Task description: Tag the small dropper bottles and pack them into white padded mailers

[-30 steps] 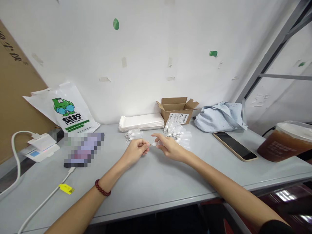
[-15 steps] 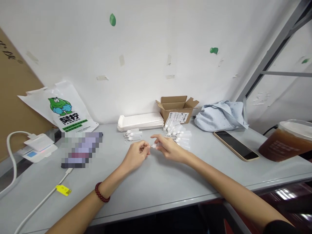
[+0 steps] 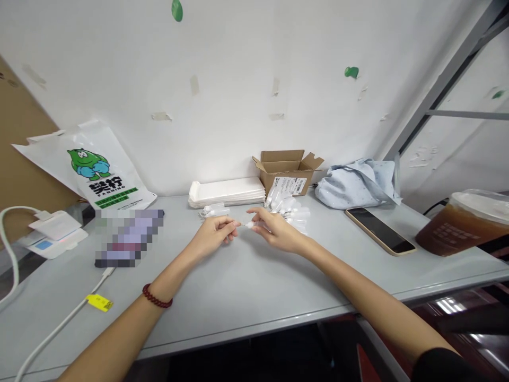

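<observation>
White-tipped tube (image 3: 250, 225) in right hand (image 3: 277, 230)

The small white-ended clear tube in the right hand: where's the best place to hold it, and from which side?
Probably by its body, from the right, in a light pinch as the right hand does. The small tube is slim, and its white end points left toward the left hand, so that end stays uncovered.
</observation>
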Available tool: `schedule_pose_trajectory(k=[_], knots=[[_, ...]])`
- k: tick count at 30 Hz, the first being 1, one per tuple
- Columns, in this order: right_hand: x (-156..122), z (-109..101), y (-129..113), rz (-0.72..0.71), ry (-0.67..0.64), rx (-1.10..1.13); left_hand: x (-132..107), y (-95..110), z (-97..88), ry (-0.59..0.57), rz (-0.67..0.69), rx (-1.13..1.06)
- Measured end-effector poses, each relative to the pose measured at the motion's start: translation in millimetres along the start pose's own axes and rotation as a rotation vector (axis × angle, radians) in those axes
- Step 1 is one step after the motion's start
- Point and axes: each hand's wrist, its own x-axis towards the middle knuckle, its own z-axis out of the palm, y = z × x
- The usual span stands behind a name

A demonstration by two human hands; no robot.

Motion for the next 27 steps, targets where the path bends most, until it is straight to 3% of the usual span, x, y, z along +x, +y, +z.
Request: schedule_pose_trajectory(k=[9,27], knots=[[-0.8,2.5,-5.3,-0.002,-0.025,-0.003,-1.1,-5.1,1.4,-0.089,0.010,-0.017],[3.7,-3.4,-4.1,0.022,0.001,0.011,0.7,4.0,-0.3,0.001,-0.004,-0.077]])
